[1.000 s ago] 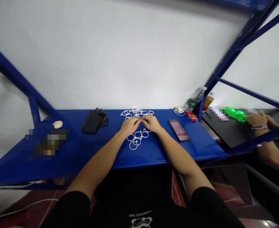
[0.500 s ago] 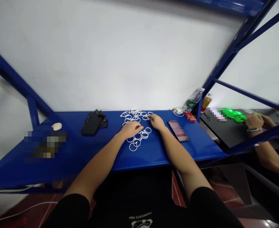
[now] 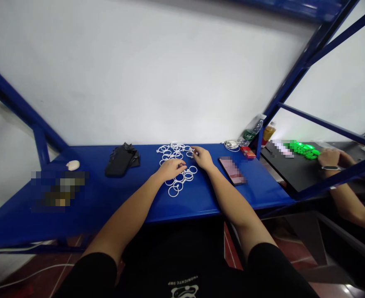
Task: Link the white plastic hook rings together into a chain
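Several white rings lie on the blue table (image 3: 201, 198). A loose pile of rings (image 3: 173, 150) sits at the back, and a linked cluster of rings (image 3: 179, 182) lies nearer to me. My left hand (image 3: 170, 167) rests curled on the near cluster, fingertips pinched on a ring. My right hand (image 3: 202, 157) reaches to the right edge of the far pile and pinches a white ring there.
A black bag (image 3: 122, 159) lies left of the rings, with a small pale object (image 3: 73, 165) further left. A phone (image 3: 232, 169), a red box (image 3: 247, 152), a white cable (image 3: 232, 144) and bottles (image 3: 253, 128) are on the right. Another person's hands (image 3: 329, 157) work with green pieces (image 3: 305, 150).
My hands were together over the rings a second ago. The right hand has moved back to the far pile; the left has stayed on the near cluster.
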`<state>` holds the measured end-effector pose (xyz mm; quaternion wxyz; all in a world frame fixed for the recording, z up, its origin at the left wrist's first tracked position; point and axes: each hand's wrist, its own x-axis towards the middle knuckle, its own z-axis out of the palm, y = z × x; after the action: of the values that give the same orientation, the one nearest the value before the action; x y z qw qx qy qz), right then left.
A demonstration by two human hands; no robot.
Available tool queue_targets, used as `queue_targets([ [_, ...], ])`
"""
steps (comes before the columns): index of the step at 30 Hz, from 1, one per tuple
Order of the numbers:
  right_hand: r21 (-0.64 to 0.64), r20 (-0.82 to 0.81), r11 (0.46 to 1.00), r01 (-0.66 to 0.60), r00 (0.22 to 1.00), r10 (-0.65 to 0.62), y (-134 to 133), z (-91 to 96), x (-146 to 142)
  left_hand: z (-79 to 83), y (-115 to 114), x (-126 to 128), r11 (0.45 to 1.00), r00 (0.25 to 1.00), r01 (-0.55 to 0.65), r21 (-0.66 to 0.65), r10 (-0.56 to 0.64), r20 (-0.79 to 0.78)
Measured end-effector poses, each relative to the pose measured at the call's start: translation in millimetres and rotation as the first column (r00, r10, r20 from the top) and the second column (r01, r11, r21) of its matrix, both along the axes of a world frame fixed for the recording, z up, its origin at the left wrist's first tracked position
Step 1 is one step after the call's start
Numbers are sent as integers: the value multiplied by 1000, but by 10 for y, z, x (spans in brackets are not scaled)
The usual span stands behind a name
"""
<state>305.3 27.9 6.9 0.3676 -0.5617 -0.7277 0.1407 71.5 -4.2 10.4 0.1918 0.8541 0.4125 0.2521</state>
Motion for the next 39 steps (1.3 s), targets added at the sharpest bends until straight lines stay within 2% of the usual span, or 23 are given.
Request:
queue_targets([
  [3,31,-300,990,-135,944,138,16,-39,-104,-39,47,-16,995,993,-97,29,94,75],
  [5,93,-391,973,-212,891,232,-17,-42,-188,-62,86,-35,985,975,-166,49,156,159],
  [7,134,-363,948,-288,876,317,-84,-20,-261,-83,121,-58,975,954,-207,81,183,236],
  [9,154,-266,921,-359,882,388,-161,19,-313,-102,147,-80,967,942,-221,129,178,286],
  [12,147,-156,905,-400,894,421,-237,71,-349,-122,164,-94,956,940,-224,190,160,301],
  [18,182,-34,913,-365,926,377,-242,101,-335,-105,153,-81,932,929,-266,246,180,325],
  [21,196,-62,927,-320,939,337,-208,82,-310,-82,139,-82,913,926,-289,287,192,325],
  [25,84,-215,980,-179,957,193,-90,-1,-214,-56,113,-78,894,940,-248,373,130,314],
  [29,37,-148,999,17,989,-11,55,-87,-30,-41,91,-58,884,941,-217,414,77,329],
  [34,-28,-18,986,165,986,-165,153,-128,185,-53,81,-34,907,924,-224,356,82,372],
  [39,-53,184,982,179,969,-167,133,-128,257,-51,19,-22,977,953,-121,173,66,295],
])
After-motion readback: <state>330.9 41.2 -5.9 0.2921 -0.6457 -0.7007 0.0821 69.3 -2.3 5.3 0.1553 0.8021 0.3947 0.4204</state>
